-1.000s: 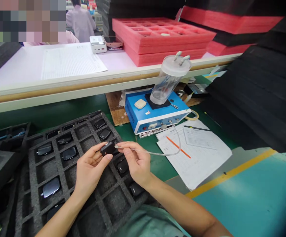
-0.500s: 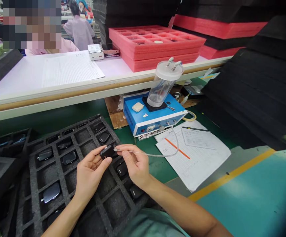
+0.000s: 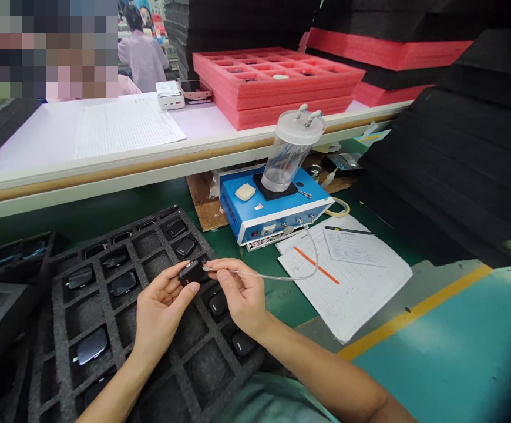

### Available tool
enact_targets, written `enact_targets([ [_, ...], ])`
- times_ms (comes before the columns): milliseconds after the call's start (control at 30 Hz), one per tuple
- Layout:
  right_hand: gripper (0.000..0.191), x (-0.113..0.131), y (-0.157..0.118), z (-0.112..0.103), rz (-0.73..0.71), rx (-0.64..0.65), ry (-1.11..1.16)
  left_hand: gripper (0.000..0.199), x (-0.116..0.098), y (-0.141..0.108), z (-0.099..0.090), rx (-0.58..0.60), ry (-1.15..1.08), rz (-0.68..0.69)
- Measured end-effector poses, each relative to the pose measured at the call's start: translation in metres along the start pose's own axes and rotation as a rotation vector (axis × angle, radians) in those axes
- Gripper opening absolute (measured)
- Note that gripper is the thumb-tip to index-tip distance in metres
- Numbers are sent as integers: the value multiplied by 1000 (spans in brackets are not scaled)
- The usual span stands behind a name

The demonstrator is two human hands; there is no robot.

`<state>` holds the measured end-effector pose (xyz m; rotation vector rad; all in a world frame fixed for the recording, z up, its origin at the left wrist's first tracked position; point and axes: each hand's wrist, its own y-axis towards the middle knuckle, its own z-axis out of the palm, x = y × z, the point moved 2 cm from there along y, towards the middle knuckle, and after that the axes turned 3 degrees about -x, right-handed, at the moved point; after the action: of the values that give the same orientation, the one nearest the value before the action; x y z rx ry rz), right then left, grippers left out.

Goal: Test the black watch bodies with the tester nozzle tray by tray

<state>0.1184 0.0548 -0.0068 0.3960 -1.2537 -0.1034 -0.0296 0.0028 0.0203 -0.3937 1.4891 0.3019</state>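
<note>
We have the small black device [image 3: 191, 273] in our left hand [image 3: 162, 311], gripped between thumb and fingertips, just above a grey foam tray [image 3: 60, 346]. Our right hand [image 3: 242, 291] pinches a thin clear tube [image 3: 268, 276], its metal tip [image 3: 205, 268] meeting the device's end. The tube loops back to a blue benchtop unit [image 3: 255, 220].
</note>
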Motion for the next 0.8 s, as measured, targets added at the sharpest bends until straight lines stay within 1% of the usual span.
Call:
enact_targets([
  [533, 17, 1, -1, 1, 1, 6, 2, 53, 1, -1, -2, 0, 10, -2],
  [733, 16, 2, 0, 0, -4, 0, -16, 56, 0, 0, 0, 9, 14, -26],
  [800, 16, 2, -1, -1, 11, 10, -13, 54, -1, 0, 0, -5, -4, -40],
])
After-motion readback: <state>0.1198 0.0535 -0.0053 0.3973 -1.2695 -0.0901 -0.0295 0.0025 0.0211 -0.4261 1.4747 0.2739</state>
